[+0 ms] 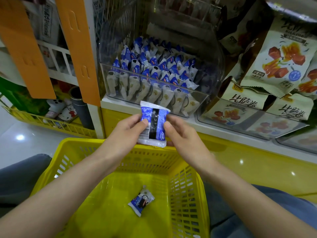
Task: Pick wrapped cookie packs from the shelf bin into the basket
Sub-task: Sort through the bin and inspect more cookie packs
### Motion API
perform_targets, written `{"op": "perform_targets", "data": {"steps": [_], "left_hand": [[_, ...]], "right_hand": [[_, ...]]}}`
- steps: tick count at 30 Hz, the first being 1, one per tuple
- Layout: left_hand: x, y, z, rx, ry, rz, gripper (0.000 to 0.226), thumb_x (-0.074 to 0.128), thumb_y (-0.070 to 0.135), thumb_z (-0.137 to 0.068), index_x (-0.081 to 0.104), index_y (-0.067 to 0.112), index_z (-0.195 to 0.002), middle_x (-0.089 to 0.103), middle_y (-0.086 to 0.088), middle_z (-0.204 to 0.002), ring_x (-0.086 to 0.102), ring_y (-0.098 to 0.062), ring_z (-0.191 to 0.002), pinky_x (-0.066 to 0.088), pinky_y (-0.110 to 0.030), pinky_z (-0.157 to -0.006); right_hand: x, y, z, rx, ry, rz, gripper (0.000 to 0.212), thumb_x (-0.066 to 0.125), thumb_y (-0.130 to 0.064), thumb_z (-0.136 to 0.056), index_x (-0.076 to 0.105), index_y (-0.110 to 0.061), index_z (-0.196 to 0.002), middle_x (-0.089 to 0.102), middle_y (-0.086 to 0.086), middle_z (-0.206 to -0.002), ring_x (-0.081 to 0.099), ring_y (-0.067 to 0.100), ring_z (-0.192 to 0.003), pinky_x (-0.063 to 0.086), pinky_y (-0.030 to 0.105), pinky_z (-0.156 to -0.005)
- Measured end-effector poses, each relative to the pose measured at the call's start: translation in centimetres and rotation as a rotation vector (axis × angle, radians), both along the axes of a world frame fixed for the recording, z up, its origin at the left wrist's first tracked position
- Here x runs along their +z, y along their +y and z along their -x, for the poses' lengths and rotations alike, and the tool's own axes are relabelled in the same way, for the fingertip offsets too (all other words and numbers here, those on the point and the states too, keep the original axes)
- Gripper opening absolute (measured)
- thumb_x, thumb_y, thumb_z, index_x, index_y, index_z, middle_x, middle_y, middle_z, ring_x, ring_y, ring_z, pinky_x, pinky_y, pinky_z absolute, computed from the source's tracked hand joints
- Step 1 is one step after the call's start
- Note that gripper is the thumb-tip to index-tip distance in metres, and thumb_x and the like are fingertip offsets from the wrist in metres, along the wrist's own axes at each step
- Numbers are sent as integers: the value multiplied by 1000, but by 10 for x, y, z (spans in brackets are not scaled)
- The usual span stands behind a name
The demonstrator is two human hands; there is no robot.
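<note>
Below fingers, open basket; shelf bin just beyond. Both pinch one cookie pack: left hand, right hand on opposite side edges.

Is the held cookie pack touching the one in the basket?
Apart. The head view shows the held cookie pack above the basket's far rim, the other pack on its floor.

Yellow basket, open on top: one cookie pack lies mid-floor, bare floor all round it; shelf bin stands beyond the far rim.
</note>
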State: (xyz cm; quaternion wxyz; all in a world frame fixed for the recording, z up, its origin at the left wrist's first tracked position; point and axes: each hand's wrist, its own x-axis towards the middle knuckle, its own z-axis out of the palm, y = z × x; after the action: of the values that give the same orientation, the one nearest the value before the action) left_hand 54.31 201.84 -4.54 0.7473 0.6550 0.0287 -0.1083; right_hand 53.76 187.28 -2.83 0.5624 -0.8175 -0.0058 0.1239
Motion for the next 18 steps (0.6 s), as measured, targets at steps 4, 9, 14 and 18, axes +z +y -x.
{"op": "perform_targets", "data": {"steps": [4,9,14,18], "left_hand": [[-10,1,2,25,-258,-409,28,48,14,-94,52,21,-121,60,6,-109,58,-3,-87,44,-17,-77],[-16,-1,10,-13,-434,-632,38,57,39,-81,42,36,-116,45,22,-104,46,10,-93,32,0,-76],[-18,2,4,-40,-450,-620,32,61,20,-86,49,37,-110,54,16,-103,52,8,-90,39,-5,-72],[-17,4,5,-42,-496,-738,32,51,15,-91,50,21,-122,60,3,-108,58,-10,-91,48,-24,-79]], "right_hand": [[1,-1,4,-15,158,-218,21,51,-16,-94,58,-10,-113,71,4,-101,67,7,-84,55,24,-73],[0,1,3,-104,148,-270,17,53,-13,-92,53,-10,-108,70,7,-98,66,10,-76,53,17,-60],[-1,5,2,-113,149,-319,31,53,-8,-91,45,2,-120,64,19,-112,65,16,-76,55,21,-62],[-6,9,3,-115,96,-326,36,57,-4,-88,41,0,-121,62,16,-104,64,10,-65,57,23,-59]]}}
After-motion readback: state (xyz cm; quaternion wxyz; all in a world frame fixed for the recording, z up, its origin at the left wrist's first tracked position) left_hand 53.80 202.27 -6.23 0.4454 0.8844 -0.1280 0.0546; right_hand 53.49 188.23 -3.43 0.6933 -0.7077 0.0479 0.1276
